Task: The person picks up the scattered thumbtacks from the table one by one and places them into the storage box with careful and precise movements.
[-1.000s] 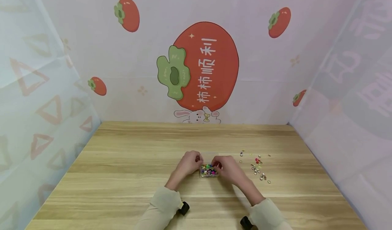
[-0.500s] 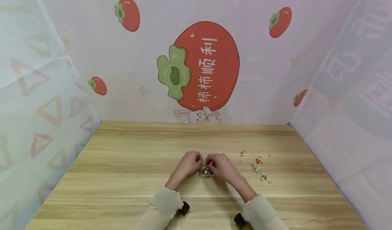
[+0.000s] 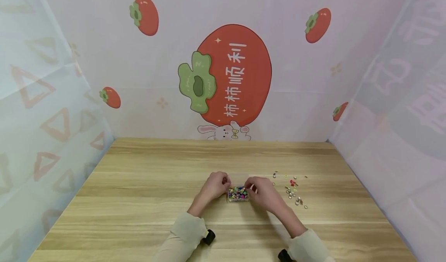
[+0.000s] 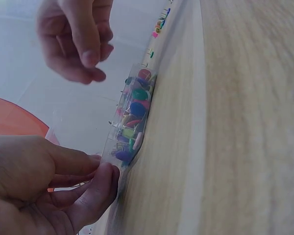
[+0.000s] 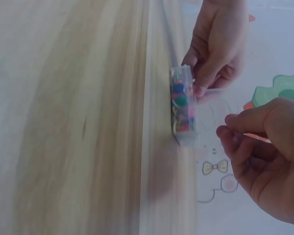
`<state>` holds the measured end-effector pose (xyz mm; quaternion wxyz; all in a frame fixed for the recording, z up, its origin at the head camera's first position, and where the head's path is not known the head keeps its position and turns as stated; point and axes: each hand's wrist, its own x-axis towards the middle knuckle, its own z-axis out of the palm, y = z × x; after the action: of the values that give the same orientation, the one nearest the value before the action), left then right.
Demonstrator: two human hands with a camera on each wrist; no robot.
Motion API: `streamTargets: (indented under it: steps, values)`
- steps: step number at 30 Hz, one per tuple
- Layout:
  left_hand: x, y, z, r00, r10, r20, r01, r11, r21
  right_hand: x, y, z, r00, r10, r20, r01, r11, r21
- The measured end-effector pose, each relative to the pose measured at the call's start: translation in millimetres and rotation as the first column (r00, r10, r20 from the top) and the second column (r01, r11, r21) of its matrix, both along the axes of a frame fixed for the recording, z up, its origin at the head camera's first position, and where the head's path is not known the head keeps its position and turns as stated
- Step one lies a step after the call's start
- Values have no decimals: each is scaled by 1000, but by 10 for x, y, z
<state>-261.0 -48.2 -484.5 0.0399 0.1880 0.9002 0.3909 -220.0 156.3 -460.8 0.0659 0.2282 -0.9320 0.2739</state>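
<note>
A small clear plastic box sits on the table, its near part filled with colorful thumbtacks. My left hand pinches the box's left end between thumb and fingers, seen close up in the left wrist view. At the box's right end, slightly above it, hovers my right hand. Its fingers are loosely bent, with thumb and forefinger tips near each other, and nothing shows between them in the right wrist view.
To the right of the box, several loose thumbtacks lie scattered on the wooden table. A printed cloth backdrop rises behind the table, with cloth walls on both sides.
My right hand first moved left over the box, then drew back right to its right end, uncovering the tacks. The left hand has stayed at the left end.
</note>
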Motion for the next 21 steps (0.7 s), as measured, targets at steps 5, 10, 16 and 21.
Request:
streamTargets:
  steps: [5, 10, 16, 21]
  values:
    - [6, 0, 0, 1000, -1, 17, 1, 1000, 13, 82, 216, 22, 999, -44, -3, 44, 999, -5]
    - [12, -7, 8, 1000, 6, 20, -6, 1000, 17, 153, 448, 46, 996, -84, 0, 84, 996, -6]
    - [17, -8, 25, 999, 10, 32, -11, 1000, 21, 224, 727, 36, 992, -124, 0, 124, 992, -6]
    - [15, -1, 20, 999, 11, 42, -12, 1000, 23, 268, 925, -4, 988, -154, -10, 154, 988, -3]
